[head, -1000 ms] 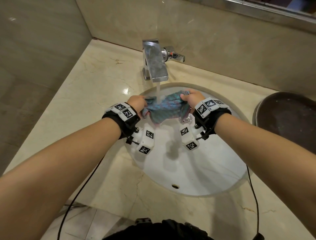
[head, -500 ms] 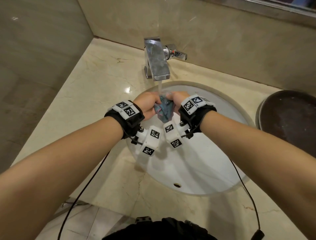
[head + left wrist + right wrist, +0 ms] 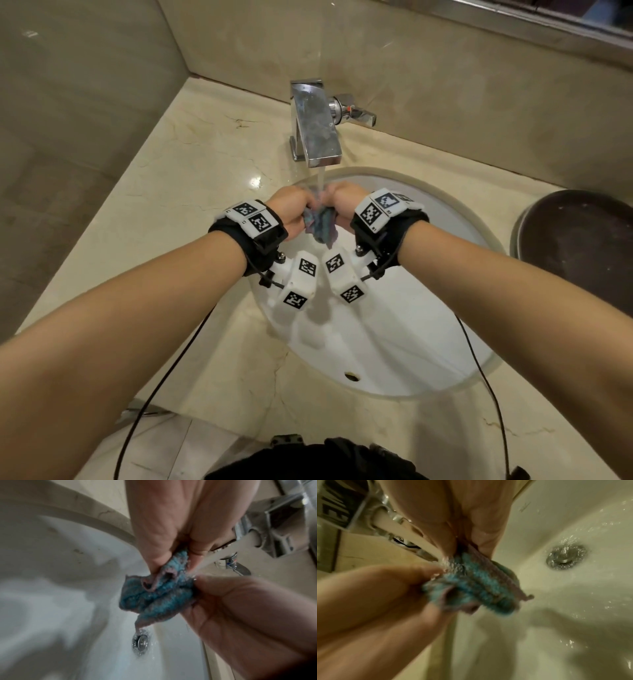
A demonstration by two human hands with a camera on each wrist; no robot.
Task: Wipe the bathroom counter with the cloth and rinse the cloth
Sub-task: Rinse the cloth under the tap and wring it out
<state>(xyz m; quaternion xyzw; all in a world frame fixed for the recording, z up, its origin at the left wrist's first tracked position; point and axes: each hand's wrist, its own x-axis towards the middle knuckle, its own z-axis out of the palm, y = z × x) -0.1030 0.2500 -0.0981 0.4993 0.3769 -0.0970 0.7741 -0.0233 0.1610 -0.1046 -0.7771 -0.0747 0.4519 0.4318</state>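
Observation:
A wet blue cloth [image 3: 320, 224] with purplish edging is bunched up between both hands over the sink, right under the running water [image 3: 321, 178] from the chrome faucet [image 3: 315, 126]. My left hand [image 3: 301, 205] pinches its left side and my right hand [image 3: 334, 202] grips its right side, knuckles almost touching. In the left wrist view the left hand [image 3: 176, 561] holds the top of the cloth [image 3: 157, 596]. In the right wrist view the right hand [image 3: 465, 550] clamps the cloth [image 3: 479, 588] and water splashes on it.
The white basin [image 3: 394, 325] is set in a beige marble counter [image 3: 191, 205], with its drain [image 3: 140, 642] below the cloth. A dark round tray [image 3: 575, 246] sits on the counter at the right. Walls close in at the back and left.
One second ago the cloth was stretched wide between the hands under the stream. The hands have come together and the cloth is now crumpled into a small bundle.

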